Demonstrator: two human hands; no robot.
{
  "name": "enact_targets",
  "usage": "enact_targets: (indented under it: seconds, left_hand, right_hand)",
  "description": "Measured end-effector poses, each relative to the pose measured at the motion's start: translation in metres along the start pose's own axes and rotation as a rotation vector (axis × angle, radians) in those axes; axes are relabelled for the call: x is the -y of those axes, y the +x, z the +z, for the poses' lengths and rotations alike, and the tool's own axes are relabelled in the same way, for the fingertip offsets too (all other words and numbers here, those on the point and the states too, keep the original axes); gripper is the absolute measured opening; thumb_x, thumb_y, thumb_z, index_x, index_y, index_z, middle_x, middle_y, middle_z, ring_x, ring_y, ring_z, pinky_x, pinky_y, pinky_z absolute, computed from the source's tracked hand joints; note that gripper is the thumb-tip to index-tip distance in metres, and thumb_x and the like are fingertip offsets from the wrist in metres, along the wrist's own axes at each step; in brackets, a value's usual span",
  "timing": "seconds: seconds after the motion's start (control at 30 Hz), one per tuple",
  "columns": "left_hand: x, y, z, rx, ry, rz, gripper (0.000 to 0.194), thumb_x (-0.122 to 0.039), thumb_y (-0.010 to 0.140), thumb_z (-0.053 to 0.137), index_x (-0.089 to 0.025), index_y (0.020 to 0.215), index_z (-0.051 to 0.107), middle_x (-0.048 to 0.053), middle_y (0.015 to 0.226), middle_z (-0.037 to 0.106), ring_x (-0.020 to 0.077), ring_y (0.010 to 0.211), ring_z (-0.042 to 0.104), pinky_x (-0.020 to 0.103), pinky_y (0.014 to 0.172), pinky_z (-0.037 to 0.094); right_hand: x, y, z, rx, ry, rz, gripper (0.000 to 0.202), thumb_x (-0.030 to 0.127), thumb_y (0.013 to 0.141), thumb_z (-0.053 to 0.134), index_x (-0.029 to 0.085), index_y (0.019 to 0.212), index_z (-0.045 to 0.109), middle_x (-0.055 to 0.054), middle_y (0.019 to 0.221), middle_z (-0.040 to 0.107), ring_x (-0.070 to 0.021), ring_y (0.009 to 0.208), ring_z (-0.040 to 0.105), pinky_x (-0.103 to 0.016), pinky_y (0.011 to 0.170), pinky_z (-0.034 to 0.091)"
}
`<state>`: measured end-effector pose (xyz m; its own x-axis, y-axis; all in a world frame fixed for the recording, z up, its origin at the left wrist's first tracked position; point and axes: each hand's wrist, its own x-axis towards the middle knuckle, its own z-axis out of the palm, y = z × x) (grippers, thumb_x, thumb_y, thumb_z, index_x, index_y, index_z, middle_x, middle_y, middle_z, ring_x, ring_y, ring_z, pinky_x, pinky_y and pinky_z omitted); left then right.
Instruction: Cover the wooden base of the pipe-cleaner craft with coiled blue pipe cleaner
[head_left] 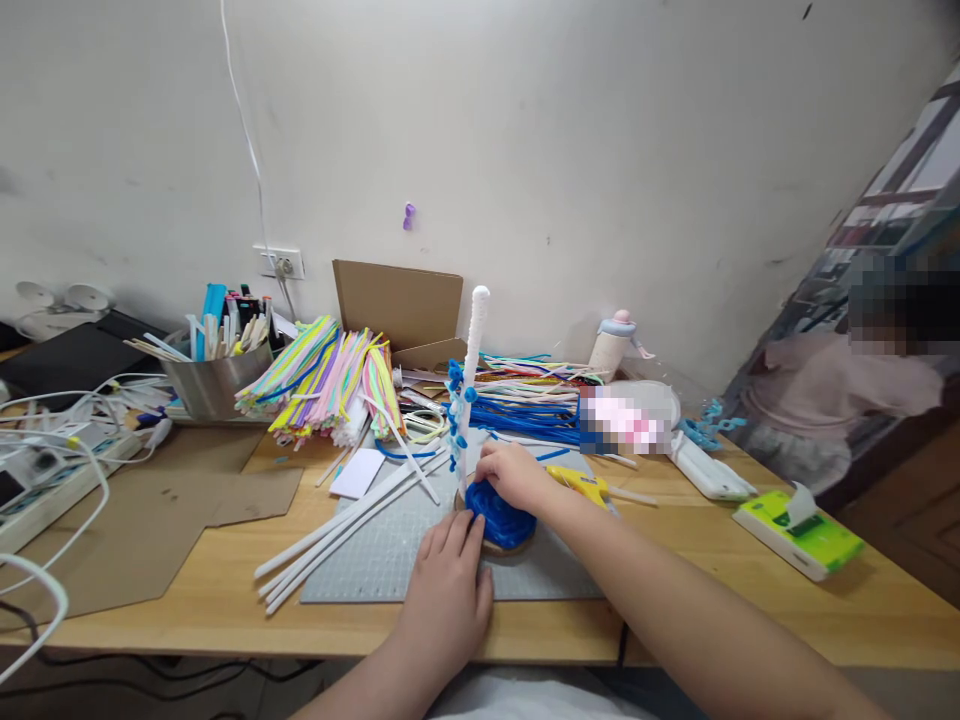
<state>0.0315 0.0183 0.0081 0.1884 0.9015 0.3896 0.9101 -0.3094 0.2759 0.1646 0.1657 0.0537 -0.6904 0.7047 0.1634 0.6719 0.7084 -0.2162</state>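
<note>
A flat base (517, 549), brown at its edge, carries a coil of blue pipe cleaner (504, 520) on top. Beside the coil rises an upright white post (475, 345), wrapped in fuzzy white, with small blue curled pieces (455, 415) along its left side. My left hand (448, 570) lies with fingers stretched out, fingertips touching the left edge of the coil and base. At the coil's far edge, near the post, my right hand (511, 474) has its fingers bent and closed on the blue pipe cleaner; its fingertips are partly hidden.
Beneath the base is a grey cutting mat (360, 575), with white sticks (330, 545) across its left side. A yellow glue gun (577, 484) lies right of my hand. Bundles of coloured pipe cleaners (337, 380) stand behind. A tissue pack (799, 532) sits right; another person (832, 385) is beyond.
</note>
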Motion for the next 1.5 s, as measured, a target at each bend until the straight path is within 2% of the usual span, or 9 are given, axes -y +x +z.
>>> enact_targets:
  seconds: [0.27,0.4,0.53,0.73,1.0,1.2,1.37,1.5]
  left_hand:
    - [-0.001,0.0,-0.001,0.012,-0.009,0.009,0.049,-0.018,0.081,0.046,-0.016,0.129,0.05,0.009,0.131,0.054,0.0257,0.12,0.047,0.046,0.103,0.035]
    - [-0.002,0.0,-0.004,0.011,-0.046,-0.012,0.046,-0.019,0.082,0.045,-0.018,0.127,0.051,0.008,0.132,0.054,0.0245,0.122,0.045,0.047,0.105,0.032]
    - [-0.002,0.001,-0.007,-0.002,-0.031,-0.012,0.047,-0.018,0.079,0.047,-0.017,0.126,0.052,0.01,0.134,0.051,0.0268,0.125,0.042,0.049,0.105,0.031]
    - [0.002,0.002,-0.005,0.03,-0.076,-0.017,0.049,-0.019,0.078,0.05,-0.016,0.126,0.05,0.009,0.135,0.05,0.0267,0.126,0.041,0.049,0.106,0.03]
    - [0.001,0.001,-0.006,-0.003,-0.127,-0.015,0.039,-0.016,0.077,0.05,-0.017,0.116,0.051,0.009,0.131,0.052,0.0254,0.125,0.041,0.047,0.106,0.029]
    - [-0.002,0.002,-0.004,-0.024,-0.035,-0.042,0.046,-0.019,0.079,0.049,-0.017,0.124,0.048,0.01,0.135,0.048,0.0266,0.126,0.039,0.049,0.105,0.028]
    - [-0.003,0.006,-0.002,0.078,0.048,0.03,0.055,-0.028,0.083,0.046,-0.014,0.136,0.04,0.009,0.142,0.042,0.0274,0.132,0.034,0.052,0.109,0.021]
    - [-0.005,0.007,-0.003,0.121,0.074,0.02,0.056,-0.035,0.086,0.043,-0.011,0.137,0.039,0.01,0.144,0.04,0.0265,0.133,0.033,0.051,0.11,0.018]
  right_hand:
    - [0.005,-0.008,0.002,-0.006,0.012,0.092,0.03,0.012,0.08,0.049,0.026,0.09,0.074,-0.002,0.094,0.065,-0.0161,0.087,0.058,-0.028,0.08,0.038]
    - [0.01,-0.013,0.001,-0.008,0.013,0.13,0.019,0.024,0.081,0.057,0.027,0.091,0.072,-0.002,0.097,0.064,-0.0193,0.094,0.056,-0.034,0.084,0.032]
    - [0.016,-0.019,0.001,-0.017,0.008,0.171,0.019,0.033,0.082,0.058,0.027,0.095,0.071,-0.003,0.1,0.062,-0.0206,0.096,0.054,-0.038,0.085,0.028]
    - [0.025,-0.029,0.006,-0.049,-0.007,0.209,0.023,0.032,0.085,0.055,0.032,0.104,0.067,-0.005,0.108,0.058,-0.022,0.101,0.051,-0.038,0.085,0.026]
    - [0.026,-0.033,0.014,-0.091,0.003,0.224,0.024,0.033,0.084,0.056,0.033,0.106,0.065,-0.004,0.111,0.057,-0.0225,0.102,0.05,-0.04,0.087,0.024]
    - [0.027,-0.033,0.014,-0.108,0.008,0.225,0.023,0.033,0.084,0.056,0.033,0.105,0.065,-0.004,0.111,0.057,-0.0225,0.101,0.05,-0.041,0.087,0.024]
    - [0.027,-0.034,0.015,-0.118,0.004,0.234,0.022,0.033,0.084,0.056,0.033,0.105,0.065,-0.004,0.111,0.057,-0.0224,0.102,0.05,-0.042,0.088,0.023]
    - [0.032,-0.037,0.017,-0.148,-0.022,0.25,0.021,0.031,0.086,0.055,0.034,0.105,0.063,-0.002,0.11,0.057,-0.0221,0.101,0.05,-0.044,0.089,0.022]
